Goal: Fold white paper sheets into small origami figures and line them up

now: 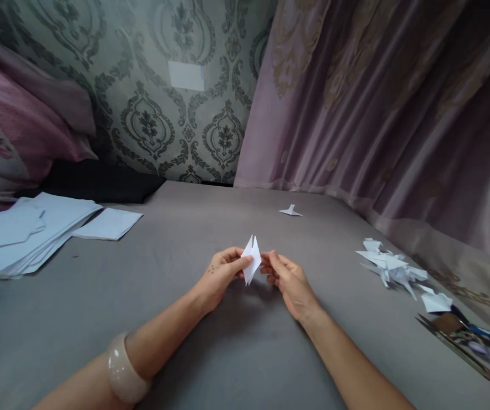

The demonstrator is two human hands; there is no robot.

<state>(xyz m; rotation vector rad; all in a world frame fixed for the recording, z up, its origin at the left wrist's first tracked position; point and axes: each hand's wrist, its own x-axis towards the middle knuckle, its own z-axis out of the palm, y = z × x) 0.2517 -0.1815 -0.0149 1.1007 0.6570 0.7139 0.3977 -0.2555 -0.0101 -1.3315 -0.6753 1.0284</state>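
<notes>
Closest up is a pale bangle (129,369) on the left forearm (176,324). That left hand (227,270) has the folded paper (250,272) pinched, thumb in front, long axis pretty much upright, split tip on top. Paper's above the grey cloth (211,364), between both hands. Right hand (288,282) sits just beside its right edge, fingers loosely curled; can't tell if they're gripping anything.

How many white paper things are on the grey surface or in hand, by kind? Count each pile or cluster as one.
Held folded piece, in the left hand: 1
Lone folded piece: 1
Right-side cluster of folded pieces, too overlapped to count singly: 1
Large sheet pile: 1
Smaller paper pile: 1
Total: 5
</notes>
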